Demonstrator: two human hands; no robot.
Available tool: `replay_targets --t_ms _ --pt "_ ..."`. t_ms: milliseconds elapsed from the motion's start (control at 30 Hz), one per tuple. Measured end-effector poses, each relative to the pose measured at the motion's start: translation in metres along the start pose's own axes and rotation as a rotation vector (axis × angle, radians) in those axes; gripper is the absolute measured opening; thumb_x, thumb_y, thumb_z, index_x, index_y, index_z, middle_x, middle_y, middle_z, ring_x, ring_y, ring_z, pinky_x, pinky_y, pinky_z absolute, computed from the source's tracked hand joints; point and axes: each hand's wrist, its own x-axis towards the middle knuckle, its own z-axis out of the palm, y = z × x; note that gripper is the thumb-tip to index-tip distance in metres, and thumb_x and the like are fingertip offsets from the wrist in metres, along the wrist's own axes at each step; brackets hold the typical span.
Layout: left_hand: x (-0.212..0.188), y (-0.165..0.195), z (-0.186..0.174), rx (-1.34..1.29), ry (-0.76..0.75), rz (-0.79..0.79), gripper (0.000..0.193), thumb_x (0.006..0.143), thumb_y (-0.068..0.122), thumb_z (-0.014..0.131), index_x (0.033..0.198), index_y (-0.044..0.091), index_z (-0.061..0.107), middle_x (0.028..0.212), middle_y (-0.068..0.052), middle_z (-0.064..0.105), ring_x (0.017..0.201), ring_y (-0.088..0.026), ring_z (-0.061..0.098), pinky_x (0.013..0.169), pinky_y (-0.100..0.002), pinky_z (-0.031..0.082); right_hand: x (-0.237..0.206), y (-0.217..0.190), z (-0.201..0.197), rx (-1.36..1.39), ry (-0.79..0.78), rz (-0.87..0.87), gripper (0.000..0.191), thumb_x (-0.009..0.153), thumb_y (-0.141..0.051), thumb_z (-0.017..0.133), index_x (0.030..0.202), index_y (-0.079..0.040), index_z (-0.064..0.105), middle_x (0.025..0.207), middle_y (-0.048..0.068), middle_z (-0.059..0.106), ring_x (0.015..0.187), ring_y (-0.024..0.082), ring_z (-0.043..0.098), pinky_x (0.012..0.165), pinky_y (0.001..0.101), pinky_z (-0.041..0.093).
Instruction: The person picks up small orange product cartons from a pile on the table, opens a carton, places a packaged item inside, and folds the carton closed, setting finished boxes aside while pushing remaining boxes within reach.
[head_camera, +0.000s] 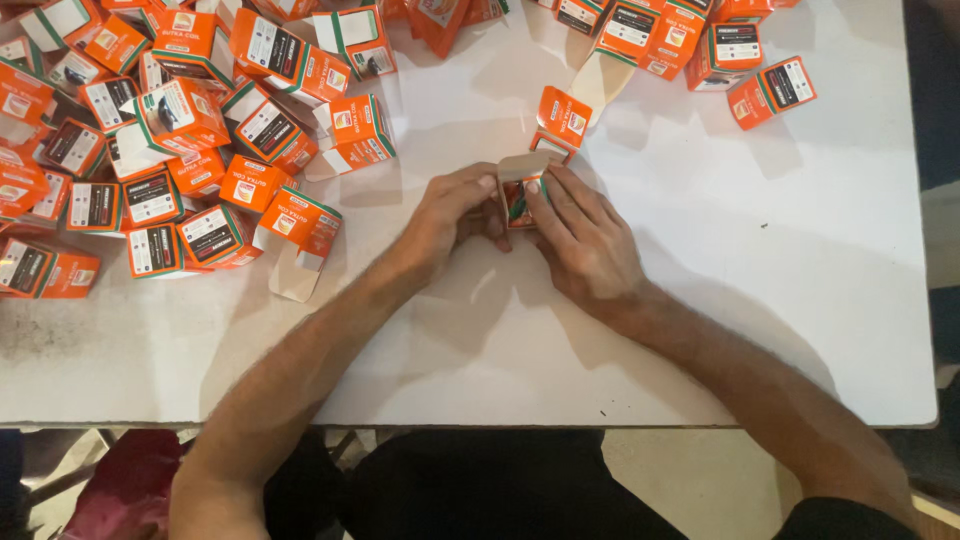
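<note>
Both hands meet over a small orange carton (519, 195) standing on the white table (720, 260) near its middle. My left hand (455, 212) grips the carton's left side, thumb near its raised tan top flap. My right hand (585, 235) holds its right side, with fingertips pressing the flap and front. Just beyond the carton lies another orange box (562, 118) with an open flap.
A large heap of orange, white and green cartons (170, 130) covers the table's left and far left. More such boxes (700, 45) lie along the far edge at right. The table's near edge (500, 422) runs across below my forearms.
</note>
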Motion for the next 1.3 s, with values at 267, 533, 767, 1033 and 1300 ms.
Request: replay_targets --t_ms 267,533,767,1033,1300 --pt "-0.004 -0.004 0.017 1.057 0.184 0.712 0.029 0.089 0.000 0.069 0.119 0.003 0.068 0.117 -0.014 0.066 0.107 -0.031 0.063 0.092 -0.042 0.054 -0.002 0.002 0.007 0.264 0.072 0.138 0.044 0.083 0.000 0.084 0.121 0.001 0.061 0.144 0.022 0.059 0.119 0.039 0.066 0.095 0.0429 0.057" --pt "-0.016 -0.008 0.010 1.286 -0.075 0.997 0.038 0.087 0.007 0.081 0.120 0.000 0.063 0.143 -0.018 0.059 0.136 -0.039 0.056 0.109 -0.045 0.053 -0.011 0.013 0.013 0.494 0.044 0.258 0.052 0.086 0.004 0.077 0.119 -0.004 0.038 0.145 0.022 0.059 0.123 0.042 0.066 0.098 0.0435 0.058" --pt "-0.012 -0.012 0.005 1.253 -0.034 0.975 0.025 0.088 0.001 0.077 0.109 0.004 0.064 0.143 -0.016 0.062 0.138 -0.037 0.060 0.109 -0.043 0.057 -0.007 0.010 0.008 0.517 0.015 0.252 0.054 0.085 0.004 0.079 0.120 -0.006 0.040 0.143 0.022 0.061 0.118 0.042 0.067 0.093 0.0439 0.059" --pt "-0.018 -0.004 0.003 1.561 -0.203 1.067 0.027 0.089 0.014 0.081 0.096 0.004 0.057 0.154 -0.021 0.050 0.149 -0.039 0.043 0.123 -0.061 0.036 -0.003 0.005 0.003 0.382 0.048 0.132 0.034 0.084 0.003 0.080 0.108 -0.008 0.058 0.140 0.016 0.061 0.106 0.036 0.071 0.079 0.0409 0.060" --pt "-0.011 0.012 -0.005 1.530 0.024 1.064 0.047 0.095 -0.002 0.067 0.140 0.010 0.060 0.161 -0.012 0.044 0.153 -0.035 0.041 0.131 -0.055 0.031 0.009 0.051 -0.079 0.286 -0.221 0.061 0.021 0.085 -0.005 0.078 0.104 -0.007 0.068 0.127 0.009 0.069 0.101 0.035 0.070 0.084 0.0420 0.057"
